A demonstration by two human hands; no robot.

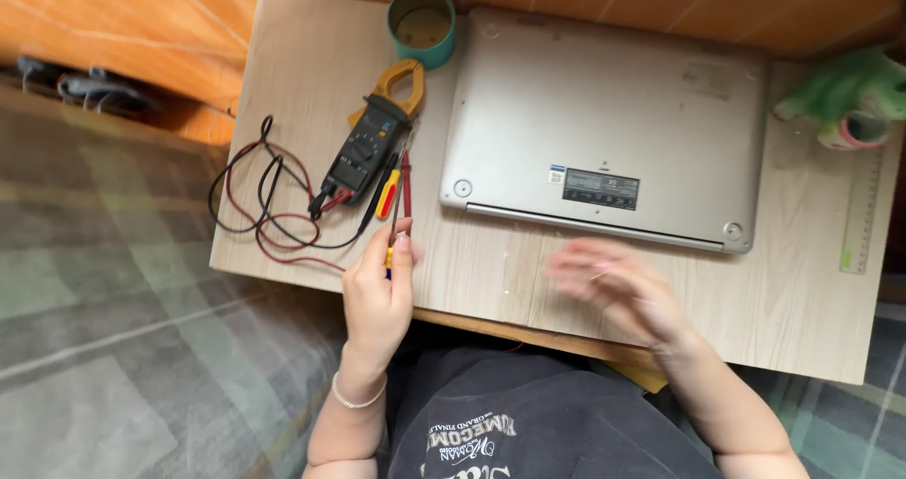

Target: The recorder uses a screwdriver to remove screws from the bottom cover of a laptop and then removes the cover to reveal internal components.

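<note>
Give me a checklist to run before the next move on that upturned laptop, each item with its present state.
1. Laptop lies base up, flat on the table: ok.
2. Left hand grips the yellow-handled tool: ok.
3. Right hand steady: not ok, blurred in motion.
4. Clamp meter and its leads off the laptop: ok.
5. Tool tip type: cannot tell.
</note>
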